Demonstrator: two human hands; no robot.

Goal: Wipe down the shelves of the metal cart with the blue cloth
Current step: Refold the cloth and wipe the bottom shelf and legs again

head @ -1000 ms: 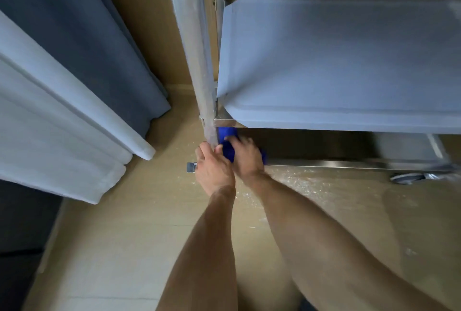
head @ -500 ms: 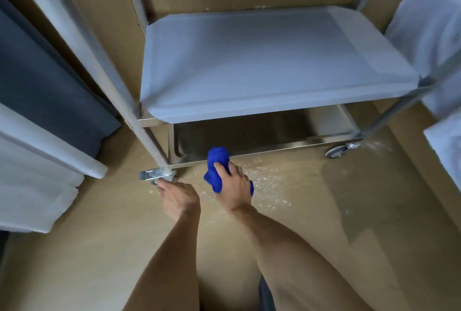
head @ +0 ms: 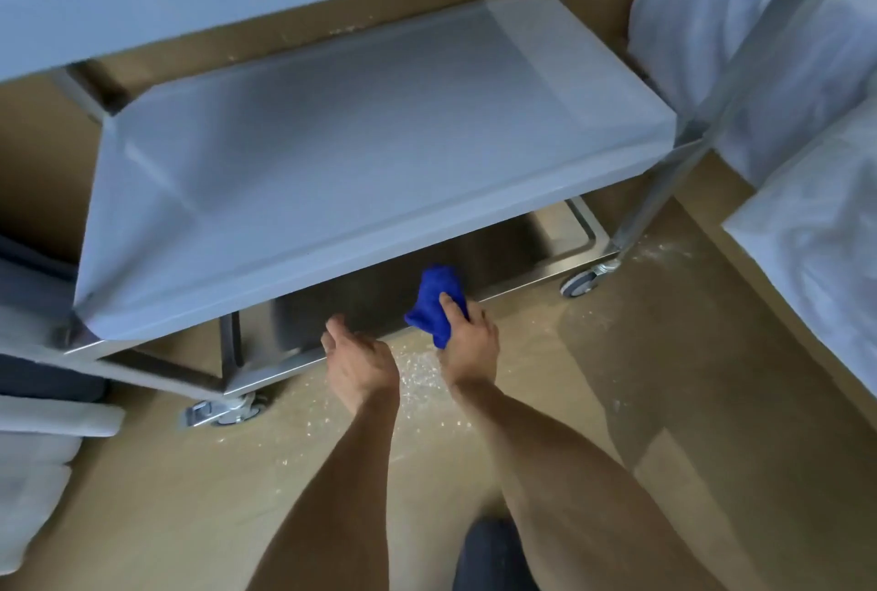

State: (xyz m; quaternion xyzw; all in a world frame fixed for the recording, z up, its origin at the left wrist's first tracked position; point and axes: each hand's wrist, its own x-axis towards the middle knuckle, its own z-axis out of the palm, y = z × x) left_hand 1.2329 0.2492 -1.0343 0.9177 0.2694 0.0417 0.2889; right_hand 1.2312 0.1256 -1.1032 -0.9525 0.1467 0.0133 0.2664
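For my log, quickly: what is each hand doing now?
Left hand: open, holding nothing.
Right hand: grips the cloth.

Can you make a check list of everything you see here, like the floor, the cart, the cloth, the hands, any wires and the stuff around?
Surface: tan floor, white specks scattered by the cart.
Job's things: metal cart; middle shelf bare; bottom shelf in shadow; blue cloth bunched at its front edge.
Clutter: nothing seen on the shelves.
Hands: right hand grips the cloth; left hand holds nothing, near the bottom shelf's edge.
Cables: nothing seen.
Surroundings: white linens at right, white and dark fabric at left, two wheels.
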